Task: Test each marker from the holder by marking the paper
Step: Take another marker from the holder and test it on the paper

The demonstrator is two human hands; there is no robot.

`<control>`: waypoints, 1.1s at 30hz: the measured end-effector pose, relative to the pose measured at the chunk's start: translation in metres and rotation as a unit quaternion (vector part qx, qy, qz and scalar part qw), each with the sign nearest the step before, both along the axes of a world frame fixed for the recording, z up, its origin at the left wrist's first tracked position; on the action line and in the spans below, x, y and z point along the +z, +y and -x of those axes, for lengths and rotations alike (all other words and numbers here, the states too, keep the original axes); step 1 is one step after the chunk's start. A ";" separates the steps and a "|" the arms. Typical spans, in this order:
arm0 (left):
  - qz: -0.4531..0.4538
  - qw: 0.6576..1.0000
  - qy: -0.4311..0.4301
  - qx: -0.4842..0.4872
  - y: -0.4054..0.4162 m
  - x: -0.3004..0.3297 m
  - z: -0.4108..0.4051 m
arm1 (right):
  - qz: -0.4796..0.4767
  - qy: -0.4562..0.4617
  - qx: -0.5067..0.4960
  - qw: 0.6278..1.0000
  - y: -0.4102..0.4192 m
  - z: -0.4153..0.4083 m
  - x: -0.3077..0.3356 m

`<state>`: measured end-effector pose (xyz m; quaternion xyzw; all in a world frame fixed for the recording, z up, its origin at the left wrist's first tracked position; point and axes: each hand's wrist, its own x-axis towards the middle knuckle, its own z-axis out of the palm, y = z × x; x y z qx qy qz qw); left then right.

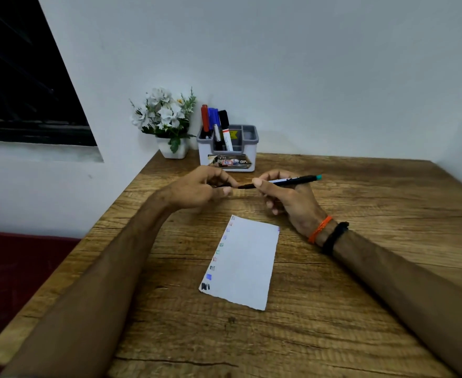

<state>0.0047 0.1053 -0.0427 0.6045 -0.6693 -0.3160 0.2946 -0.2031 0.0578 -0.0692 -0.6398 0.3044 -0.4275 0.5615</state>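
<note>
I see my right hand (284, 195) pinching one marker (287, 181) with a teal end, held level above the table (360, 296). My left hand (199, 189) pinches something small and dark at its tip (a cap, perhaps; I cannot tell). One paper (246, 263) lies below, swatches down its left edge. The holder (228, 148) keeps four markers (215, 124), beside one flower pot (174, 150).

— Lighting from my feed?
— Even, soft, fairly dim; window (20, 77) black. Faint shadows under both hands on the table (360, 296).
— Picture quality?
— Wide-angle bending at edges; forearms slightly smeared, soft detail throughout.
</note>
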 end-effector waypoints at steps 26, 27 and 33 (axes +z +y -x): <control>0.054 0.996 0.074 0.011 -0.003 -0.005 0.004 | -0.050 -0.051 0.033 0.997 -0.010 0.001 -0.007; 0.054 0.996 0.074 0.010 -0.003 -0.005 0.004 | -0.046 -0.048 0.032 0.997 -0.010 0.000 -0.007; 0.049 0.995 0.091 0.010 -0.003 -0.006 0.001 | -0.045 -0.063 0.004 0.997 -0.013 0.001 -0.009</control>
